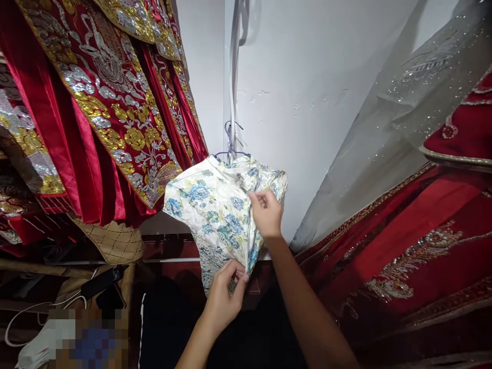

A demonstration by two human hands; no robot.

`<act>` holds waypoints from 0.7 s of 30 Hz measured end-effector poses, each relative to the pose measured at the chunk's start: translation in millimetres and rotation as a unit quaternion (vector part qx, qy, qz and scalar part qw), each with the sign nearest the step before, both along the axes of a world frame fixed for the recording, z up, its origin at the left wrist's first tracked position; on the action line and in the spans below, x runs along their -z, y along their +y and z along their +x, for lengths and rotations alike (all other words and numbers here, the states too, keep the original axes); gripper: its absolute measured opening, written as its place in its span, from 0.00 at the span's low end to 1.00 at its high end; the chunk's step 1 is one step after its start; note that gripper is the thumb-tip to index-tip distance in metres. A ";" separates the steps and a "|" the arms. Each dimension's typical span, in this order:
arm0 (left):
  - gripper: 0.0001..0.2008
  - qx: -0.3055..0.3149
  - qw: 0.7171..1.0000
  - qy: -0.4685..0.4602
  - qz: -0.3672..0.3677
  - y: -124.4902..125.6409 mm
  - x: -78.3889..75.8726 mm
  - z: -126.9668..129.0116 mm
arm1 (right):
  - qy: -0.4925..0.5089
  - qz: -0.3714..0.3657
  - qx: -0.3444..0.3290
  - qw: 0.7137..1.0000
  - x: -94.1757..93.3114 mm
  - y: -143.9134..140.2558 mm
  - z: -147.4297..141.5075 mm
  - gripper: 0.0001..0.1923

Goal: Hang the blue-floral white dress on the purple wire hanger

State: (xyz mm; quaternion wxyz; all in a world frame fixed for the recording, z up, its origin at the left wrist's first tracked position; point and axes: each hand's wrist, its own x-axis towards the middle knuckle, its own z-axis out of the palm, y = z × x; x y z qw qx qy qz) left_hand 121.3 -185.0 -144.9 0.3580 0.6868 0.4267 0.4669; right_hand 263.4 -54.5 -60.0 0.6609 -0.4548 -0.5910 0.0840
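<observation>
A white blouse (221,205) with blue and yellow-green flowers hangs on a dark blue hanger (229,137) against the wall. Its front edge runs down the right side, where both hands are. My left hand (227,287) pinches this edge low down, near the hem, with thumb and fingers together. Higher up, my right hand (267,212) has its fingers closed on the same edge, below the collar. Any small fastener under my fingertips is too hidden to make out.
Red garments (115,102) with gold and silver embroidery hang at the left. At the right hang a sheer sparkling veil (369,123) and red beaded garments (415,225). A wooden chair (128,292) with a dark phone (110,300) and a white cable (23,344) stands at lower left.
</observation>
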 end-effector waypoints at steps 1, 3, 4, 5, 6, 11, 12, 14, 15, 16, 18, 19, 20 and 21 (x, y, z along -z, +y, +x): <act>0.07 0.001 1.000 0.007 -0.001 -1.3 -0.4 -3.3 | -0.023 0.026 0.004 0.999 -16.2 14.6 0.5 0.11; 0.07 -0.004 1.000 0.023 -0.001 0.4 0.2 -13.0 | -0.054 0.068 0.005 0.996 -42.2 36.9 0.0 0.09; 0.07 -0.007 0.999 0.032 -0.001 3.2 0.3 -18.8 | -0.069 0.081 0.001 0.994 -50.8 43.2 -1.1 0.09; 0.08 -0.007 0.999 0.041 -0.003 7.2 -0.5 -24.5 | -0.081 0.087 -0.010 0.993 -56.2 46.1 -2.8 0.08; 0.07 -0.004 0.999 0.048 -0.006 12.0 -3.0 -29.7 | -0.093 0.089 -0.027 0.991 -58.6 45.6 -4.9 0.08; 0.04 -0.013 0.998 -0.004 0.066 47.9 -57.1 -37.3 | -0.090 0.102 -0.087 0.987 -47.0 18.4 -15.2 0.08; 0.07 -0.030 0.994 -0.020 0.105 58.2 -75.6 -35.3 | -0.082 0.113 -0.083 0.987 -45.4 13.1 -15.9 0.07; 0.15 -0.064 0.979 -0.028 0.192 82.2 -113.0 -29.8 | -0.082 0.136 -0.075 0.984 -46.5 6.7 -15.4 0.07; 0.17 -0.079 0.969 -0.012 0.232 95.2 -129.5 -27.0 | -0.094 0.148 -0.073 0.982 -48.8 5.9 -14.0 0.07; 0.16 -0.084 0.961 0.011 0.262 107.8 -143.2 -24.5 | -0.113 0.160 -0.071 0.978 -51.9 6.9 -12.0 0.07; 0.11 -0.089 0.947 0.050 0.305 129.3 -160.7 -20.8 | -0.160 0.186 -0.060 0.968 -57.9 14.5 -6.0 0.06; 0.09 -0.090 0.943 0.064 0.314 136.9 -164.7 -19.5 | -0.185 0.199 -0.054 0.961 -59.7 20.7 -2.4 0.06; 0.08 -0.093 0.941 0.070 0.317 142.0 -166.3 -18.1 | -0.209 0.210 -0.050 0.954 -60.0 28.2 1.4 0.06; 0.08 -0.100 0.941 0.071 0.315 144.8 -166.3 -16.7 | -0.233 0.218 -0.048 0.946 -58.2 36.4 4.9 0.06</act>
